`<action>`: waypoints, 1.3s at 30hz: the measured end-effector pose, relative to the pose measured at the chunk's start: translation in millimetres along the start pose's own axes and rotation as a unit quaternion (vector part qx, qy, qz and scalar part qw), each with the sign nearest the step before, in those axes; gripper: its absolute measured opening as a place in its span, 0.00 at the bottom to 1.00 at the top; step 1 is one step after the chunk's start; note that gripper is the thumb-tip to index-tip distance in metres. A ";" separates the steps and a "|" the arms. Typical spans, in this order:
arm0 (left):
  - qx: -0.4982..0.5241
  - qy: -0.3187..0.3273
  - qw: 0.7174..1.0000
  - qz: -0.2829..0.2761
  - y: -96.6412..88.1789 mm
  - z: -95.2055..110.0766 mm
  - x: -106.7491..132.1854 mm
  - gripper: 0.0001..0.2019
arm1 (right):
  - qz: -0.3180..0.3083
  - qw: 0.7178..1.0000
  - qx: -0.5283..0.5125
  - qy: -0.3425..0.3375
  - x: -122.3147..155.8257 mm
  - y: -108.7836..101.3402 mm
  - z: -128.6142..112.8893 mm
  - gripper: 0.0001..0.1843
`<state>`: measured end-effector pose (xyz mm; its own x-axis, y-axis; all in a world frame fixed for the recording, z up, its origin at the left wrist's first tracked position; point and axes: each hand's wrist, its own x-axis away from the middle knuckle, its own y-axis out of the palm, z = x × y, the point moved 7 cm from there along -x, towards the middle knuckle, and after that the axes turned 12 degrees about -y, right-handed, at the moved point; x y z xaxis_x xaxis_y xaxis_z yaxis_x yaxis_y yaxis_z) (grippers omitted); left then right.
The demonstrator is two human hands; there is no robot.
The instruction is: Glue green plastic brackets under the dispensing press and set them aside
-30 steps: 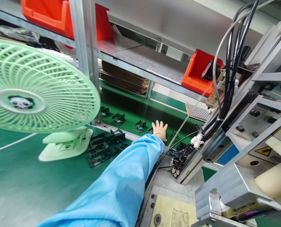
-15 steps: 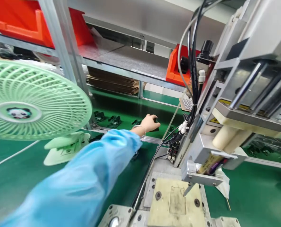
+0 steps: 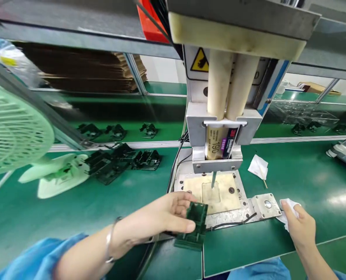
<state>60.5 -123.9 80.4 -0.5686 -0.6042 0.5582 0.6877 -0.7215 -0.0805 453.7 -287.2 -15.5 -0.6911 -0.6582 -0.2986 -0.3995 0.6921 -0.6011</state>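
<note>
My left hand (image 3: 167, 214) grips a dark green moulded plastic part (image 3: 198, 223), thumb on the near side and fingers behind it. The part is tilted just in front of a cream fixture plate (image 3: 226, 204) with a shallow rectangular recess. Above that plate, a thin nozzle (image 3: 214, 179) points down from a two-barrel adhesive cartridge (image 3: 221, 143) clamped in a dispensing machine. On the right, my right hand (image 3: 301, 227) pinches a crumpled white wipe (image 3: 292, 203) beside a metal block with a round button (image 3: 268, 204).
Several dark green parts (image 3: 110, 163) lie left of the machine, with more on the ledge behind. A green fan (image 3: 15, 128) stands at far left. Another white wipe (image 3: 259, 166) with a thin stick lies to the right. Cables (image 3: 175, 163) run along the machine's left side.
My left hand has come back from the rear ledge to the front of the fixture, holding the green part. My right hand, with the wipe, has come into view. The camera has swung towards the machine.
</note>
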 end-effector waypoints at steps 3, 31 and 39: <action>0.061 -0.077 0.995 -0.023 18.6 0.8 -22.7 0.34 | 0.010 0.999 -0.027 0.016 3.2 1.3 -0.5 0.32; -0.127 0.002 0.941 0.313 -104.6 -57.9 42.7 0.32 | -0.156 0.972 -0.174 -0.004 -29.4 42.5 -40.4 0.29; -0.146 0.023 0.952 0.266 -61.1 -87.3 48.0 0.28 | -0.221 0.954 -0.197 0.037 -25.4 51.7 -44.6 0.29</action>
<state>-48.2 -138.3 40.0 -0.1975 -0.9202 0.3380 0.7324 -0.3677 -0.5731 423.7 -221.5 -6.0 -0.4371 -0.8992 -0.0191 -0.8475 0.4189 -0.3261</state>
